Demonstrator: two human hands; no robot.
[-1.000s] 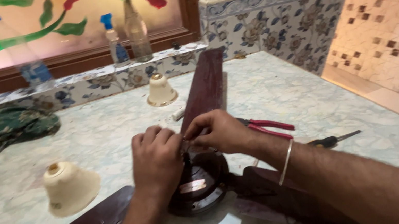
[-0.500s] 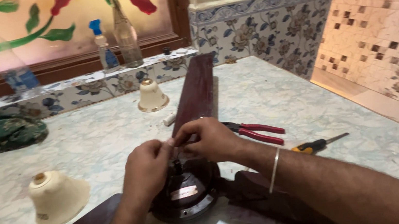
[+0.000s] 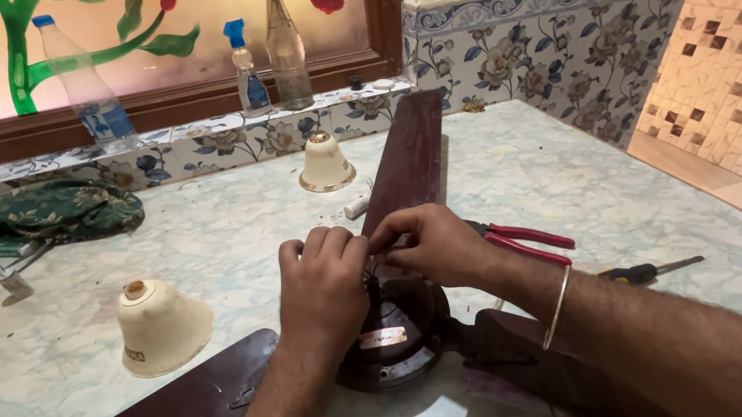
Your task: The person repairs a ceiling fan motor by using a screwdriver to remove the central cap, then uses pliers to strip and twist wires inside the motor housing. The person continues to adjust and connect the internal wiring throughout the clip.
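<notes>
The left hand (image 3: 321, 278) and right hand (image 3: 430, 247) met fingertip to fingertip over the top of the ceiling fan motor hub (image 3: 394, 326), fingers curled tight and pinching something too small to make out, perhaps a wire or fastener. The hub sat directly beneath both hands, toward six o'clock of the fingertips, on the marble worktop (image 3: 221, 239).

By the look of it, the fan was partway taken apart or put together. Three dark wooden blades were on the hub, one (image 3: 408, 160) running to twelve o'clock. Two cream canopy cups lay off the fan: one (image 3: 160, 325) at nine o'clock, one (image 3: 324, 162) at eleven. Red-handled pliers (image 3: 525, 240) lay just beside the right wrist at three o'clock, a screwdriver (image 3: 646, 271) beyond them, both untouched.
</notes>
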